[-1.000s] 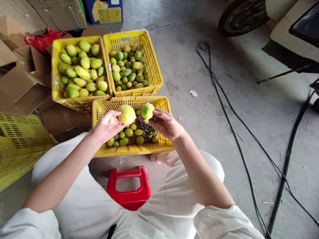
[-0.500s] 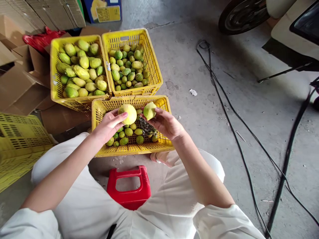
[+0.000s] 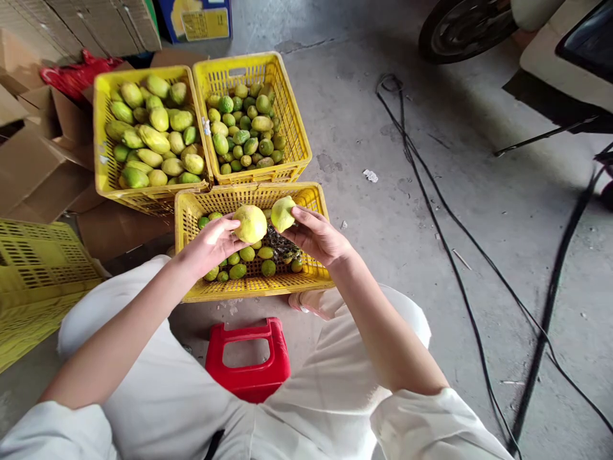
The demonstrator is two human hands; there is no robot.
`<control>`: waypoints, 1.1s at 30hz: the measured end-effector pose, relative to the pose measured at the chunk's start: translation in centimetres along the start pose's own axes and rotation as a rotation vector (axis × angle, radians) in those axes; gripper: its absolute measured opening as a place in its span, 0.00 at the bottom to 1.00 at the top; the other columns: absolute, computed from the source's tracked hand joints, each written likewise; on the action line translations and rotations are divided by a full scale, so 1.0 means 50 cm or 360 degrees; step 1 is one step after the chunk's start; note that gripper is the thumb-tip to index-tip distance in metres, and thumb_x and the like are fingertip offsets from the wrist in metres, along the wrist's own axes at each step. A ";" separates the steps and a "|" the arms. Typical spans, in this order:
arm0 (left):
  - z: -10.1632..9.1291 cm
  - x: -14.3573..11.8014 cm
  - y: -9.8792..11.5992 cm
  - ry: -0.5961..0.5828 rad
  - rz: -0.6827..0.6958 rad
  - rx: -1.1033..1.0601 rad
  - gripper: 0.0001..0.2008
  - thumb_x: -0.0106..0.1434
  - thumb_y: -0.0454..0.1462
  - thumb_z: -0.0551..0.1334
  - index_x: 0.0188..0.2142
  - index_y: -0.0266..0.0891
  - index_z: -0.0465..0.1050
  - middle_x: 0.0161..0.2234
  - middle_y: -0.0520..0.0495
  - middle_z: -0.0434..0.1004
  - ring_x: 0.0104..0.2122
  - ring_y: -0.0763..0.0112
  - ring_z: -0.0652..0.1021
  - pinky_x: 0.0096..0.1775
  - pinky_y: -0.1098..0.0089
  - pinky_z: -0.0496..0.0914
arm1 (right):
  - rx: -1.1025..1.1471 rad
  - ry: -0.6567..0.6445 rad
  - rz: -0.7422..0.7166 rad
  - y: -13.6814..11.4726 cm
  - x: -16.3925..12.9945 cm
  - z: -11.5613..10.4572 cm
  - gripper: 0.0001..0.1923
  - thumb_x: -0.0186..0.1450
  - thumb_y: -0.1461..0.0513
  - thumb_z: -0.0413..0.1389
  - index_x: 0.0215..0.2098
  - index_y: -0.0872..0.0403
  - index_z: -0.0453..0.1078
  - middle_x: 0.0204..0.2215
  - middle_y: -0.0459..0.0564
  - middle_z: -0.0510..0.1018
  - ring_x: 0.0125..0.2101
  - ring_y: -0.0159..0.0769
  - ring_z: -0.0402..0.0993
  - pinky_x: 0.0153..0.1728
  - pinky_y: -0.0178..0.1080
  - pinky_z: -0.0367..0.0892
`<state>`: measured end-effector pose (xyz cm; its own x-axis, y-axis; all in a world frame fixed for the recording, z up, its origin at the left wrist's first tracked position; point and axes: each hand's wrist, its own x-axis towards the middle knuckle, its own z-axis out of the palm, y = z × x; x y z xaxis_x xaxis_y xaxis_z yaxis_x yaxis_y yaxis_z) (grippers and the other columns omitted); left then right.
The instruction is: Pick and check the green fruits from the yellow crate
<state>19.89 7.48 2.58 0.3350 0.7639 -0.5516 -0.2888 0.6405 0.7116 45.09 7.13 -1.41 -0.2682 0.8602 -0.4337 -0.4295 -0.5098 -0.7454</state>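
Observation:
My left hand point(image 3: 215, 239) is closed around a large, round, pale yellow lemon point(image 3: 251, 223). In my right hand point(image 3: 320, 235) is a smaller yellow-green lemon point(image 3: 282, 214), gripped between thumb and fingers. The two fruits are held side by side with a narrow gap, above the near yellow crate point(image 3: 253, 292). Inside that crate lie several green and yellow lemons point(image 3: 238, 271) and a dark, shiny crumpled plastic bag point(image 3: 279, 243). My hands and the held fruit hide part of the contents.
Behind stand a left yellow crate point(image 3: 101, 128) of large yellow-green fruit and a right yellow crate point(image 3: 295, 121) of smaller green ones. A red stool point(image 3: 248, 383) sits between my legs. Cardboard point(image 3: 33, 166) lies left. Black cables point(image 3: 443, 223) cross the floor right, near a parked vehicle point(image 3: 550, 64).
The left-hand lemon has moved slightly right and turned a little. The right-hand lemon has shifted slightly left, so the two are closer together. Both stay in my hands.

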 end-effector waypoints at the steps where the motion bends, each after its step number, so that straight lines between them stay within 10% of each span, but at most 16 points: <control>1: 0.001 -0.001 -0.001 -0.0015 0.0022 0.0036 0.13 0.63 0.41 0.76 0.43 0.36 0.84 0.50 0.33 0.92 0.62 0.44 0.88 0.59 0.53 0.87 | 0.0002 0.0004 0.0001 0.000 0.000 0.000 0.26 0.56 0.44 0.84 0.44 0.46 0.87 0.47 0.49 0.92 0.61 0.52 0.87 0.66 0.53 0.84; 13: -0.010 0.011 -0.012 0.0029 0.0076 0.0125 0.29 0.51 0.49 0.89 0.46 0.38 0.87 0.46 0.38 0.93 0.51 0.51 0.92 0.51 0.62 0.87 | -0.0102 0.0007 -0.0065 -0.014 -0.009 0.010 0.35 0.51 0.38 0.86 0.46 0.46 0.84 0.44 0.47 0.91 0.48 0.46 0.93 0.47 0.40 0.90; 24: -0.006 0.018 -0.009 0.0162 0.0000 0.0054 0.16 0.61 0.41 0.81 0.44 0.40 0.84 0.46 0.40 0.91 0.57 0.49 0.89 0.55 0.59 0.86 | -0.0028 0.0018 0.0045 -0.022 -0.020 0.014 0.19 0.61 0.55 0.78 0.49 0.49 0.86 0.50 0.53 0.93 0.60 0.55 0.89 0.63 0.55 0.88; 33: 0.010 0.013 -0.001 0.0178 -0.0038 -0.0054 0.10 0.58 0.36 0.74 0.39 0.38 0.82 0.45 0.36 0.90 0.55 0.48 0.89 0.60 0.52 0.86 | -0.0075 -0.0039 0.0062 -0.018 -0.023 0.015 0.31 0.54 0.46 0.86 0.49 0.49 0.86 0.53 0.52 0.92 0.59 0.53 0.89 0.65 0.52 0.86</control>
<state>20.56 7.90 2.40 0.2406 0.7512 -0.6146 -0.3126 0.6595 0.6836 45.12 6.59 0.13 -0.3054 0.8389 -0.4505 -0.3777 -0.5411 -0.7514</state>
